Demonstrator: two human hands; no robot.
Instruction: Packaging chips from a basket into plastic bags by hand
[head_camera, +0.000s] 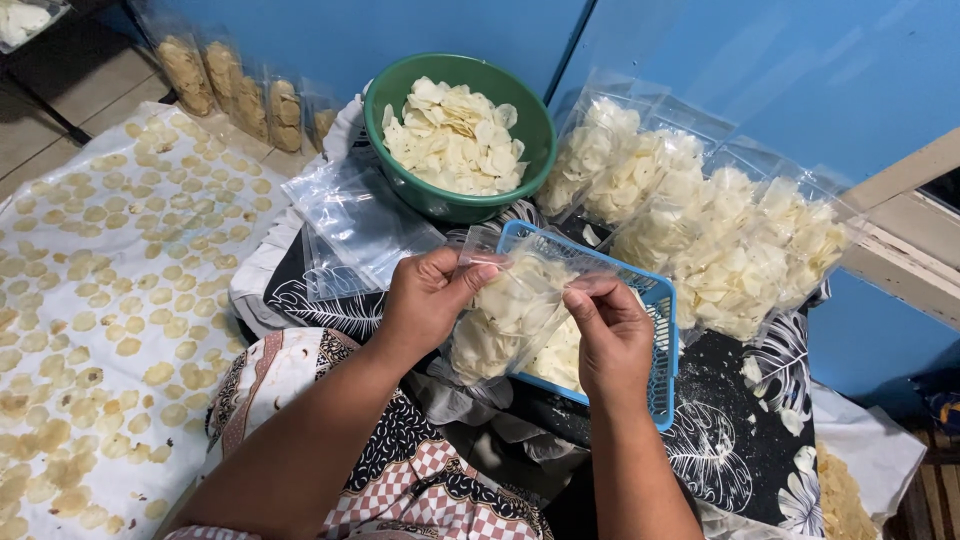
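Now, hands: left hand (425, 300) and right hand (610, 330) pinched the mouth of a clear plastic bag of pale chips (505, 315), held over a blue plastic basket (662, 345).
Care: pressing evenly along the seal would have closed it best.
Containers: round green bowl (535, 125) held loose chips; filled clear bags (720, 245) lay beside it.

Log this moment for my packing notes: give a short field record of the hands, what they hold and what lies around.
left hand: pinches the top edge of the clear plastic bag of pale chips
right hand: pinches the same top edge
under the bag: blue plastic basket
behind: green round bowl of pale chips
right of bowl: filled clear bags
left of basket: empty clear bags
far left: white cloth spread with chips
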